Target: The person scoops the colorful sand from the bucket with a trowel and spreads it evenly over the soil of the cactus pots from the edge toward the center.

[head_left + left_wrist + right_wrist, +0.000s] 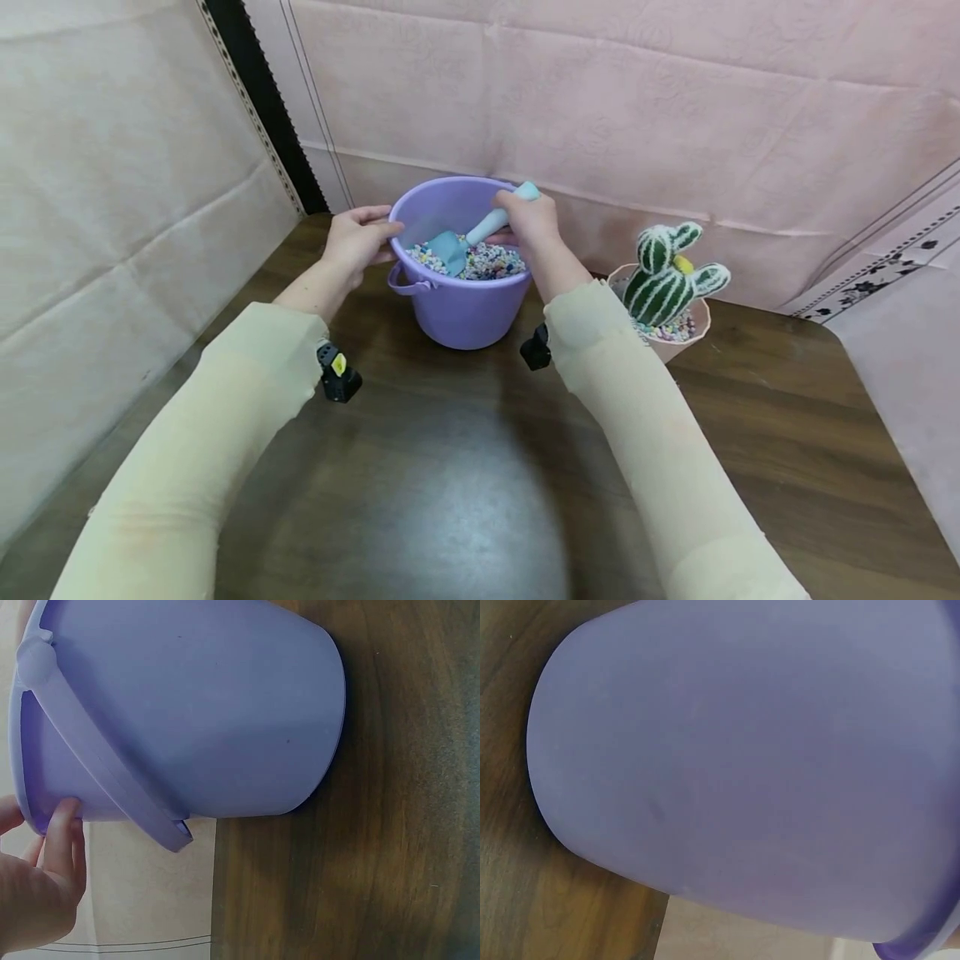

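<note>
A purple bucket (468, 315) stands on the table near the back wall, with small multicoloured pebbles (491, 263) inside. My left hand (357, 242) grips its rim from the left, thumb on one side and fingers on the other; the left wrist view shows this hand (41, 889) at the rim beside the hanging bucket handle (112, 761). Over the bucket's right side, my right hand (534, 225) holds a light blue toy shovel (489, 225) by its handle. The blade rests at the pebbles, tilted down to the left. Only the bucket's wall (742, 765) fills most of the right wrist view.
Right of the bucket, beyond my right forearm, a knitted cactus (660, 287) sits in a pale pink pot (701, 321) that also holds pebbles. Pinkish cloth (600, 108) hangs behind, and pale cloth (112, 167) borders the dark wooden table (420, 467) at the left.
</note>
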Demonstrator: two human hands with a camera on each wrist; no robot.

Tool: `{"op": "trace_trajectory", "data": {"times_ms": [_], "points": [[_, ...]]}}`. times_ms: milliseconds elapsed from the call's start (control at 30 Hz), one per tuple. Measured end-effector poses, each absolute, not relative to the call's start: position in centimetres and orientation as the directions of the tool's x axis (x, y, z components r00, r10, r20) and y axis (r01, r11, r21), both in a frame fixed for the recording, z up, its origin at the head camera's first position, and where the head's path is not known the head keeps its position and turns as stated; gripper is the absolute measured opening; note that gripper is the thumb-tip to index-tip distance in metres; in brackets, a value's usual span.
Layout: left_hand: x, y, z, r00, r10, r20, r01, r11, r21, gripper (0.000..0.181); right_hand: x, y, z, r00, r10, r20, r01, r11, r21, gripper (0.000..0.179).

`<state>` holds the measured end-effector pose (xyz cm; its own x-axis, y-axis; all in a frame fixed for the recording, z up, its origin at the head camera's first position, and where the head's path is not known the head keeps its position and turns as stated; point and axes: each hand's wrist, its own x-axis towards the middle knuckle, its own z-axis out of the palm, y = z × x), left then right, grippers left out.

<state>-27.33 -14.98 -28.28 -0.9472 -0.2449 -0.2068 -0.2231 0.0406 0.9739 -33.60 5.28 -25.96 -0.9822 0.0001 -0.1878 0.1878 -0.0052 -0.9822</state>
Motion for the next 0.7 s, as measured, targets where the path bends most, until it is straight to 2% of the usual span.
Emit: {"op": "trace_trajectory", "data": {"times_ms": [267, 467, 700], "points": [[-27.31, -14.85, -28.26, -0.947, -0.243, -0.209, -0.225, 0.041, 0.973, 0.047, -33.41, 5.63, -25.50, -0.971, 0.050, -0.234, 0.226, -0.133, -0.965, 0.033], [-27.32, -14.68, -28.21, -0.948, -0.243, -0.207, -0.221, 0.032, 0.975, 0.047, -33.27, 5.84, -25.26, -0.965, 0.080, -0.248, 0.228, -0.201, -0.953, 0.018], [-27.31, -14.77, -28.32, -0.946, -0.254, -0.199, -0.215, 0.036, 0.976, 0.047, -33.13, 5.81, -25.31, -0.971, 0.098, -0.216, 0.186, -0.251, -0.950, 0.012]]}}
